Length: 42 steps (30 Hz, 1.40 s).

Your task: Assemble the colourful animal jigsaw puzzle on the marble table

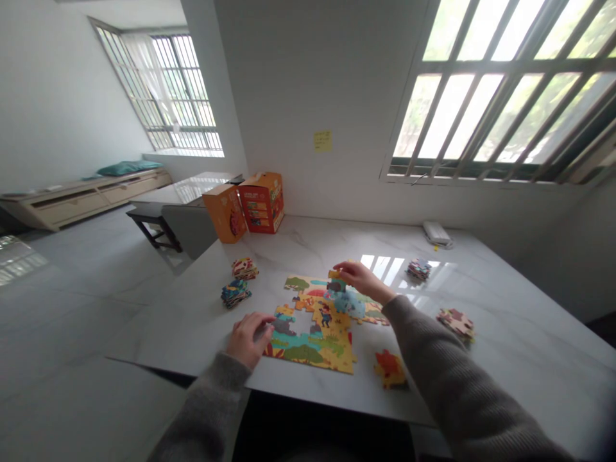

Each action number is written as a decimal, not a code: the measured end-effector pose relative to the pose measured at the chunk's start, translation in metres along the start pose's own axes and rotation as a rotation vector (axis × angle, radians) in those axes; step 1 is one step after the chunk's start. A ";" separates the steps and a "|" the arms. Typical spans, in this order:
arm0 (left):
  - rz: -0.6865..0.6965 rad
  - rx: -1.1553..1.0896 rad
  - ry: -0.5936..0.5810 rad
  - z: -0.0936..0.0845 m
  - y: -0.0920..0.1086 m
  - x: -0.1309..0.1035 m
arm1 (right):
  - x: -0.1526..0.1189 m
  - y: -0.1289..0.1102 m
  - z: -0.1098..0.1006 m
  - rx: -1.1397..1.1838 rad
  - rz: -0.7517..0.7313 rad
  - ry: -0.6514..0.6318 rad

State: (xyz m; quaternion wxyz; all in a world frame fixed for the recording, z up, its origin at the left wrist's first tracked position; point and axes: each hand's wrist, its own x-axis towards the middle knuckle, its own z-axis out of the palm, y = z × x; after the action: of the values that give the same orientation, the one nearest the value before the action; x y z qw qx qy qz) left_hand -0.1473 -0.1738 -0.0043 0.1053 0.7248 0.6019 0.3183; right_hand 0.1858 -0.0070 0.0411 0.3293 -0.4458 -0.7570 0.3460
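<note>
A partly joined jigsaw puzzle (pixel 332 350) with a colourful animal scene lies flat on the table, with a gap left of its middle. My right hand (pixel 359 277) pinches a puzzle piece (pixel 336 282), yellow at the top and grey below, raised over the puzzle's far part. At the puzzle's left edge, my left hand (pixel 249 339) rests with bent fingers and the thumb apart from them. Its fingertips are close to the grey animal section; whether they touch it is unclear. A small pile of orange and yellow pieces (pixel 389 367) lies beside the near right corner.
Stacked pieces stand at the left, one red and cream (pixel 244 267), one blue-green (pixel 235 292). At the right are two more stacks (pixel 418 269) (pixel 456 323). Orange boxes (pixel 225 213) (pixel 262 203) occupy the back left corner; a white device (pixel 437 233) lies by the wall.
</note>
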 end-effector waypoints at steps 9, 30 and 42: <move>0.068 0.144 -0.087 0.002 -0.001 -0.001 | -0.009 -0.046 0.073 -0.120 -0.073 -0.168; 0.066 0.171 -0.102 0.000 0.003 -0.001 | -0.022 -0.048 0.092 -0.163 -0.094 -0.222; 0.095 0.183 -0.085 0.001 0.001 -0.002 | -0.031 -0.051 0.095 -0.399 -0.294 -0.184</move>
State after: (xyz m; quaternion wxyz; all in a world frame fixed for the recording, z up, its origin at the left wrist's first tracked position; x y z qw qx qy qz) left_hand -0.1458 -0.1760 -0.0053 0.0490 0.7718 0.5885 0.2358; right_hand 0.0984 -0.0757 0.0256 0.2114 -0.3536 -0.8938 0.1773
